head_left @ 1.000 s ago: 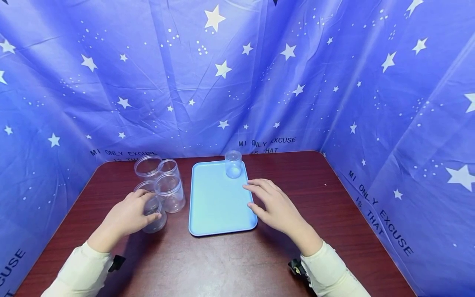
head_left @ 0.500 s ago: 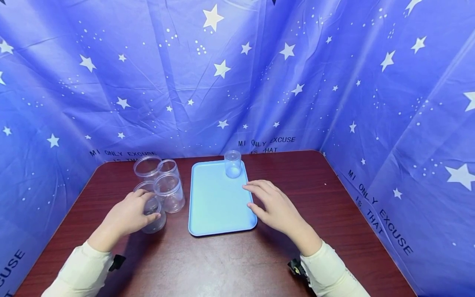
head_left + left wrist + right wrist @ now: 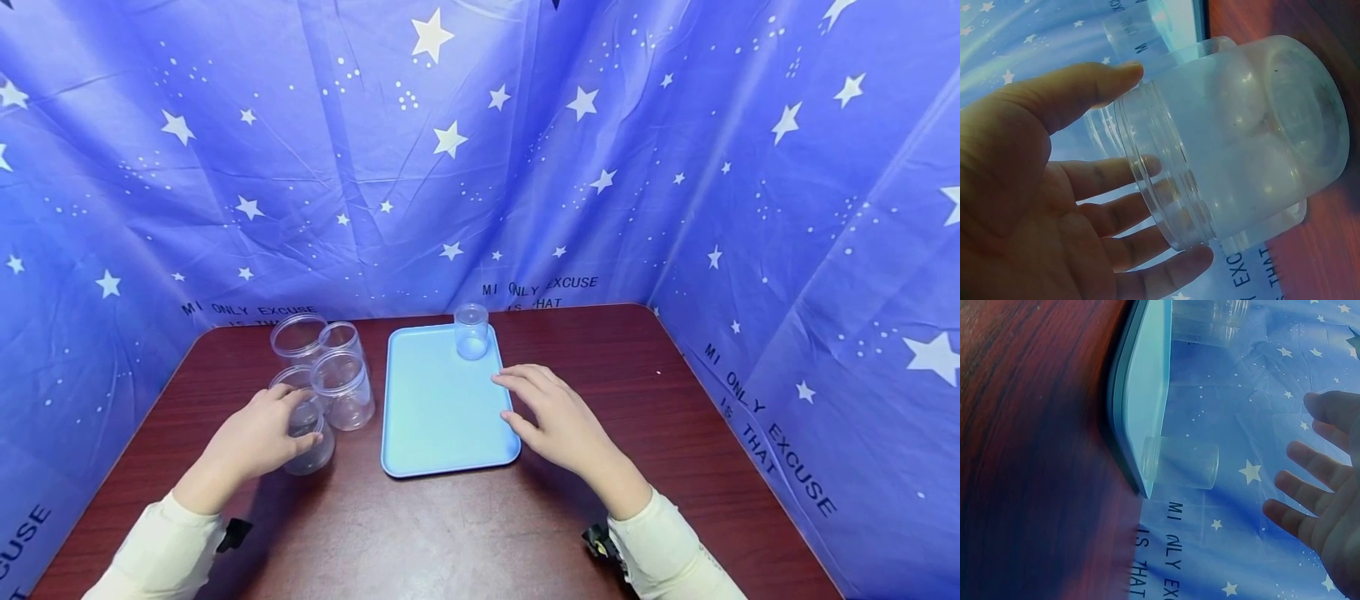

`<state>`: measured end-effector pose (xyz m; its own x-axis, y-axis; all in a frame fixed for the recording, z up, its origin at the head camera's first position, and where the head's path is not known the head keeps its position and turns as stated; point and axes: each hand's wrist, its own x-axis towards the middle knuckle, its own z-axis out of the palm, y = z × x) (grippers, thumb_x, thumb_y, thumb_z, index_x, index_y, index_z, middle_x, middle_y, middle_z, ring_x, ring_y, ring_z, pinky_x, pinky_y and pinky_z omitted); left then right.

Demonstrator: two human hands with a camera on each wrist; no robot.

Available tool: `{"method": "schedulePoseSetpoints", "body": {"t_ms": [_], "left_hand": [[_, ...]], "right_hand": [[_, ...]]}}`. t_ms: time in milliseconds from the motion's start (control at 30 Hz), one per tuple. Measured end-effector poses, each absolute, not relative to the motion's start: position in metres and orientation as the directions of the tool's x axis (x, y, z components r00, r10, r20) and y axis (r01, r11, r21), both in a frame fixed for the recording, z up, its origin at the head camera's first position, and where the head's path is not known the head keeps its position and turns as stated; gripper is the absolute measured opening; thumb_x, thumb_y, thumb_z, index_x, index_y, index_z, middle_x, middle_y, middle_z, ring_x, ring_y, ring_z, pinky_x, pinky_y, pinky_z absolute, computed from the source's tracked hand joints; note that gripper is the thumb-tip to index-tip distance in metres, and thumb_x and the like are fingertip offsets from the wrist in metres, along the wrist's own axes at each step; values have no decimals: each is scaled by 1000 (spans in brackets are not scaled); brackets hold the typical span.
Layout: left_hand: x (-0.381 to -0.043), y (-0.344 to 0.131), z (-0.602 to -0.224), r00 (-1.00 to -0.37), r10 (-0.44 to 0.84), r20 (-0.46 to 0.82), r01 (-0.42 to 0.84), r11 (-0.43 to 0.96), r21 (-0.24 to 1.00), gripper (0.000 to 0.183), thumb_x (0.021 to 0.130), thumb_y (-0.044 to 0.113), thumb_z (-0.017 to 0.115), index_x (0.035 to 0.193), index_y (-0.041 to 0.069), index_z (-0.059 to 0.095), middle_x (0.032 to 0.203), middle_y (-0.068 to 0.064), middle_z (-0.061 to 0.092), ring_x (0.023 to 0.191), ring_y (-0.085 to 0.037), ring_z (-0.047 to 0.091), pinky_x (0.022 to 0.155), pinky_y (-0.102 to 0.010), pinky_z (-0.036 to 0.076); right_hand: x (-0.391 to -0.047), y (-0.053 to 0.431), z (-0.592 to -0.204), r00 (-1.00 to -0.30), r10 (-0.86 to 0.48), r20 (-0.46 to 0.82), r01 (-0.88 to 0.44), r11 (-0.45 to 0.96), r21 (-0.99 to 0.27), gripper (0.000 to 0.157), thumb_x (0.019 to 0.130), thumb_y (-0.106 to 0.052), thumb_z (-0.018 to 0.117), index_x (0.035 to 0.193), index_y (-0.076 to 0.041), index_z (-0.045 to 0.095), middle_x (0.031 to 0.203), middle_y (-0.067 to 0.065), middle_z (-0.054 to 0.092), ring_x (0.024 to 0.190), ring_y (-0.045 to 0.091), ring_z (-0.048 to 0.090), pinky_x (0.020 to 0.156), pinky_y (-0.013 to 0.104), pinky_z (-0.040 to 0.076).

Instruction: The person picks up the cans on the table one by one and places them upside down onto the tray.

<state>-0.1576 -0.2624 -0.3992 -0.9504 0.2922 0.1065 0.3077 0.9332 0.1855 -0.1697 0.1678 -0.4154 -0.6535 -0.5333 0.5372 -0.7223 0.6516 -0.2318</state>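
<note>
My left hand (image 3: 251, 442) grips a clear plastic jar (image 3: 317, 454) near its threaded rim, at the near end of the group on the left. In the left wrist view, the thumb lies on one side of that jar's rim and the fingers curl round the other; the jar has no lid. My right hand (image 3: 562, 425) hovers over the right edge of the light blue tray (image 3: 442, 417), holding nothing, its fingers loosely spread. On the tray's far right corner stands a small clear jar (image 3: 471, 333), upright and apart from the right hand.
Several more clear jars stand close behind the left hand, among them a wide jar (image 3: 298, 337), a narrow jar (image 3: 341, 337) and a middle jar (image 3: 348, 400). The dark red wooden table (image 3: 450, 533) meets a blue star-patterned curtain (image 3: 480, 192) at its back and sides.
My left hand and the jar in it have shifted slightly toward the near left. The right hand, the tray and the other jars stay where they were.
</note>
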Motion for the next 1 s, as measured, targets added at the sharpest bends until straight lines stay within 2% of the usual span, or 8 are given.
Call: {"method": "schedulePoseSetpoints", "body": {"t_ms": [367, 533, 767, 1000], "left_hand": [[-147, -265, -391, -953, 282, 112, 300, 932, 204, 62, 81, 42, 82, 129, 7, 66, 127, -23, 61, 116, -45, 58, 87, -65, 52], [-141, -265, -387, -935, 325, 145, 352, 903, 244, 53, 82, 42, 83, 124, 13, 69, 124, -17, 62, 114, -40, 61, 89, -61, 53], [-139, -262, -385, -894, 412, 177, 448, 822, 350, 46, 85, 41, 82, 125, 20, 69, 122, -4, 63, 111, -26, 63, 93, -52, 53], [-136, -254, -382, -886, 415, 205, 463, 794, 394, 46, 86, 38, 83, 127, 25, 68, 122, 1, 60, 111, -23, 63, 94, -51, 53]], "right_hand": [[-172, 171, -417, -636, -528, 563, -731, 646, -221, 48, 91, -22, 76, 136, -14, 64, 135, 2, 62, 130, 22, 55, 109, 43, 46], [-172, 173, -416, -649, -522, 553, -721, 653, -230, 48, 92, -23, 76, 137, -15, 63, 136, 2, 62, 131, 22, 54, 110, 43, 45], [-170, 175, -415, -661, -520, 541, -713, 660, -238, 48, 92, -23, 76, 138, -15, 63, 137, 4, 61, 132, 24, 53, 112, 44, 44], [-171, 177, -415, -647, -520, 557, -721, 654, -227, 47, 92, -21, 76, 137, -13, 63, 137, 7, 62, 132, 25, 54, 111, 45, 44]]}}
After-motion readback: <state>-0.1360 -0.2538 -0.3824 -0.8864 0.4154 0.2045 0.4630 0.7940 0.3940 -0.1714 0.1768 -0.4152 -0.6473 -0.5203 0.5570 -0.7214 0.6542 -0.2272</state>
